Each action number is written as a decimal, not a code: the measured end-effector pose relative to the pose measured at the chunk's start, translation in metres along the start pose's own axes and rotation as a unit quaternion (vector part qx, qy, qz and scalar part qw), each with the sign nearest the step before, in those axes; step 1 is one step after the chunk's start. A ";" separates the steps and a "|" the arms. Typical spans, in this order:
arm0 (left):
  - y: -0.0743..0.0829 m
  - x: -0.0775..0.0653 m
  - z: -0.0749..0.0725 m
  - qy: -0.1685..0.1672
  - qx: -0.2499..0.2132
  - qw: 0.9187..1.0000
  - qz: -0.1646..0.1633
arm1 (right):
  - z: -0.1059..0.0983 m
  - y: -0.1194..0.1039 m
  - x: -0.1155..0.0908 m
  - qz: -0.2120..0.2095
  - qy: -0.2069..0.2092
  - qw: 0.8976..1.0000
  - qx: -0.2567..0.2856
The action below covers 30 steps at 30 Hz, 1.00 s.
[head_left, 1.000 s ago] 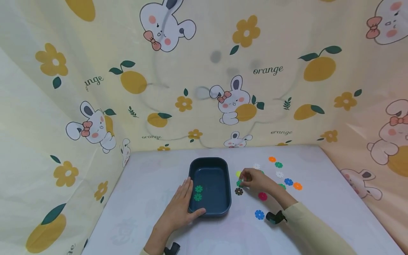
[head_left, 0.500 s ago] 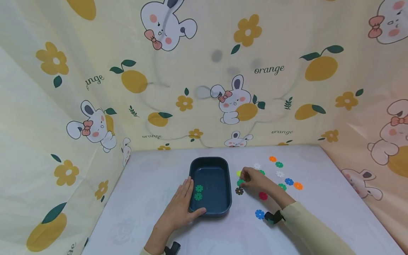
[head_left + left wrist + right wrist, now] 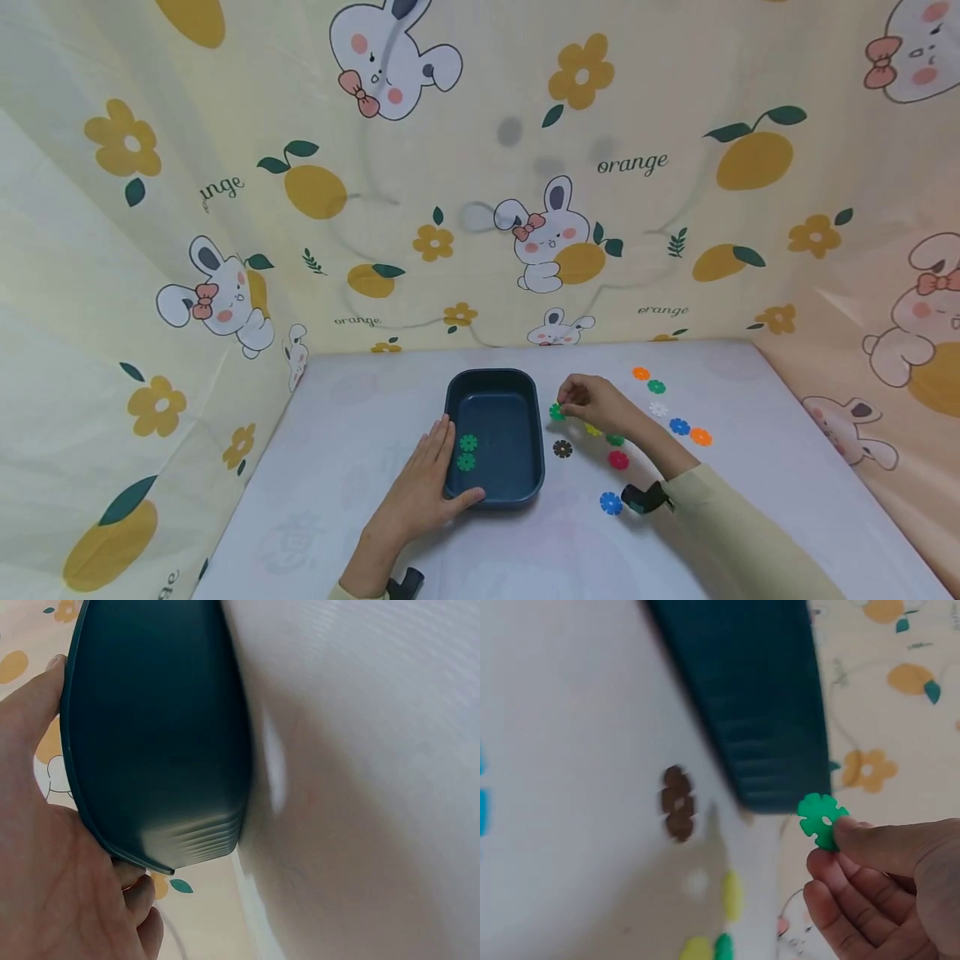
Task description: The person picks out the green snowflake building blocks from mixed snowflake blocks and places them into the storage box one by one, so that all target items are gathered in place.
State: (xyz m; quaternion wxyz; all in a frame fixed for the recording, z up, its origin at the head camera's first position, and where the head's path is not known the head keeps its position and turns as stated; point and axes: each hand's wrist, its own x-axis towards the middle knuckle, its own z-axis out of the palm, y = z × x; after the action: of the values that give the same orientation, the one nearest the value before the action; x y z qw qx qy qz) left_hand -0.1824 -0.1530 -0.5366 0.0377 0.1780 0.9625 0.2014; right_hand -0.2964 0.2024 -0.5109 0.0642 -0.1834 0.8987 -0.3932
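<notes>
My right hand [image 3: 600, 406] pinches a green snowflake disc [image 3: 821, 820] between thumb and fingers, held up from the table just right of a dark blue tray [image 3: 539, 450]. My left hand [image 3: 420, 479] lies along the tray's left side with its fingers straight. Its thumb rests at the tray's front rim, also seen against the tray wall in the left wrist view. Two green discs [image 3: 467, 452] lie inside the tray. Below the right hand are a brown disc [image 3: 562, 449] and a yellow disc [image 3: 593, 429], the latter partly covered by the hand.
More flower-shaped discs lie to the right: a red one [image 3: 618, 460], blue [image 3: 611, 503], orange [image 3: 701, 437], white [image 3: 658, 409] and green [image 3: 656, 387]. A patterned curtain [image 3: 450, 167] stands behind the white table [image 3: 322, 467].
My right hand has picked up the green disc from beside the brown one and lifted it, moving slightly away from me. My left hand and the tray stay put.
</notes>
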 end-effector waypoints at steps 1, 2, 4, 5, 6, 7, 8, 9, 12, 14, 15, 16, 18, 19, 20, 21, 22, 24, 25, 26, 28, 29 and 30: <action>0.000 0.000 0.000 -0.001 0.001 1.000 0.000 | -0.001 -0.004 0.001 -0.006 0.004 1.000 0.001; 0.000 0.000 0.000 -0.001 0.002 1.000 -0.001 | -0.002 -0.008 0.002 -0.010 0.008 1.000 0.004; -0.001 0.000 0.000 -0.002 0.005 1.000 0.001 | -0.003 -0.016 0.005 -0.020 0.014 1.000 0.013; -0.001 0.001 0.000 -0.002 0.007 1.000 0.000 | -0.003 -0.020 0.007 -0.026 0.016 0.999 0.017; -0.002 0.001 0.000 -0.004 0.010 1.000 0.000 | -0.002 -0.023 0.009 -0.031 0.017 0.999 0.021; -0.002 0.001 0.000 -0.005 0.012 1.000 -0.001 | -0.002 -0.027 0.011 -0.039 0.016 0.999 0.026; -0.002 0.001 0.001 -0.006 0.013 1.000 -0.001 | 0.000 -0.030 0.013 -0.044 0.015 0.998 0.033; -0.002 0.001 0.001 -0.007 0.015 1.000 -0.001 | 0.001 -0.034 0.015 -0.051 0.011 0.998 0.039; -0.003 0.000 0.001 -0.006 0.014 1.000 0.002 | 0.007 -0.043 0.021 -0.073 -0.003 0.996 0.052; -0.003 0.000 0.002 -0.003 0.013 1.000 0.005 | 0.012 -0.048 0.025 -0.088 -0.013 0.994 0.056; -0.002 0.000 0.001 -0.002 0.012 1.000 0.007 | 0.015 -0.049 0.028 -0.096 -0.019 0.994 0.055; -0.003 0.000 0.001 -0.001 0.010 1.000 0.009 | 0.018 -0.051 0.031 -0.100 -0.025 0.993 0.054; -0.003 0.000 0.001 -0.001 0.011 1.000 0.010 | 0.025 -0.053 0.038 -0.108 -0.036 0.992 0.051; -0.003 0.000 0.001 0.000 0.011 1.000 0.011 | 0.029 -0.054 0.041 -0.110 -0.041 0.992 0.048; -0.003 0.000 0.001 -0.001 0.012 1.000 0.011 | 0.033 -0.055 0.044 -0.111 -0.046 0.992 0.046; -0.003 0.000 0.001 -0.001 0.010 1.000 0.012 | 0.036 -0.056 0.048 -0.110 -0.052 0.991 0.048; -0.003 0.000 0.001 -0.002 0.010 1.000 0.012 | 0.040 -0.056 0.051 -0.109 -0.057 0.991 0.049; -0.003 0.001 0.001 -0.004 0.011 1.000 0.012 | 0.047 -0.058 0.056 -0.112 -0.067 0.990 0.052; -0.003 0.001 0.001 -0.003 0.009 1.000 0.013 | 0.050 -0.058 0.059 -0.114 -0.071 0.990 0.053; -0.003 0.000 0.000 -0.003 0.008 1.000 0.014 | 0.054 -0.059 0.062 -0.117 -0.076 0.989 0.056; -0.003 0.000 0.000 -0.001 0.006 1.000 0.017 | 0.061 -0.060 0.067 -0.121 -0.083 0.988 0.056; -0.003 0.000 0.000 0.000 0.005 1.000 0.018 | 0.064 -0.061 0.069 -0.124 -0.087 0.987 0.053; -0.003 0.000 0.000 0.001 0.005 1.000 0.019 | 0.067 -0.061 0.071 -0.124 -0.089 0.987 0.050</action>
State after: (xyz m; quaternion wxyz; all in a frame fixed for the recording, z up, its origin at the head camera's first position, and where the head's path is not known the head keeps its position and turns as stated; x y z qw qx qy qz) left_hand -0.1836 -0.1552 -0.5379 0.0326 0.1960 0.9600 0.1974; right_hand -0.3276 0.0915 -0.5099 0.1040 -0.3244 0.8387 -0.4248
